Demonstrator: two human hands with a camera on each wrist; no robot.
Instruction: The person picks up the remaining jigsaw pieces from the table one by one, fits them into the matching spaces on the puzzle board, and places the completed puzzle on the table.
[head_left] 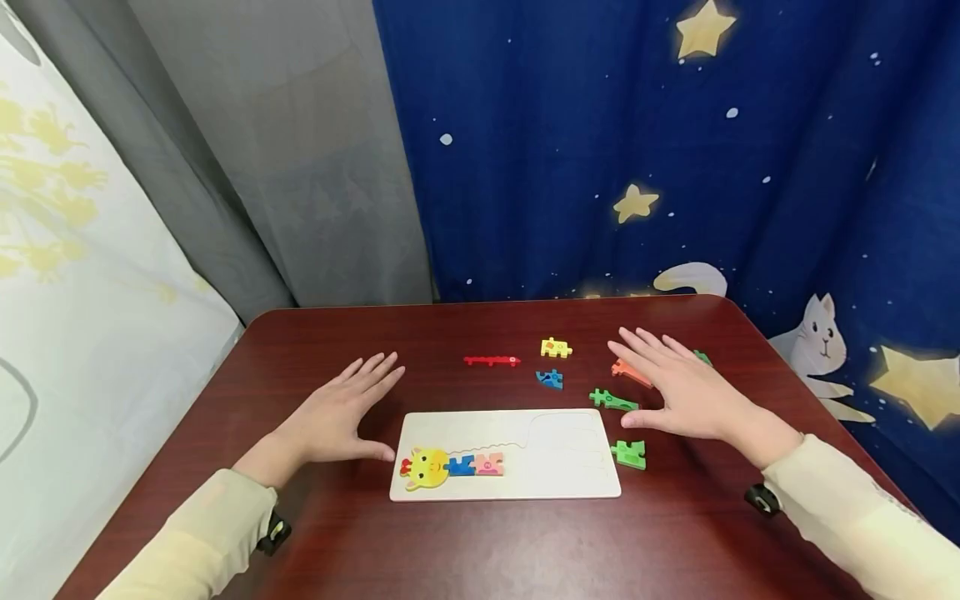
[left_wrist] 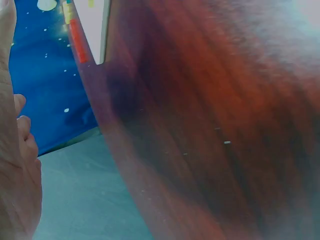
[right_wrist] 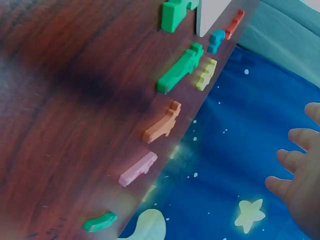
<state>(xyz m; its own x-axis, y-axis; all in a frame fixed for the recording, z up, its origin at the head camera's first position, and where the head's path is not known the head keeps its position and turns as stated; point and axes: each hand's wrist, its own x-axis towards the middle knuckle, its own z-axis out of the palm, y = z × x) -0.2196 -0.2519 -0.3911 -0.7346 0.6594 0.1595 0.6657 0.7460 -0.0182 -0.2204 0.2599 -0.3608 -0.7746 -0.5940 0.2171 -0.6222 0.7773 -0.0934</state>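
Observation:
A pale wooden puzzle board (head_left: 562,475) lies on the table between my hands. At its left end sit a yellow giraffe-head piece (head_left: 429,470), a blue piece (head_left: 460,466) and a pink piece (head_left: 489,464) in a row. My left hand (head_left: 337,421), fingers spread, is beside the board's left edge and holds nothing. On the other side my right hand (head_left: 693,392) is spread too, with its thumb near a long green piece (head_left: 617,402). It partly covers an orange piece (head_left: 632,372) in the head view and hides a pink piece (right_wrist: 138,169) seen in the right wrist view.
Behind the board lie a red strip piece (head_left: 491,361), a yellow piece (head_left: 556,347) and a loose blue piece (head_left: 551,379). A green piece (head_left: 630,454) is off the board's right edge; another green piece (right_wrist: 100,222) lies far right. Curtains (head_left: 540,167) hang behind the table.

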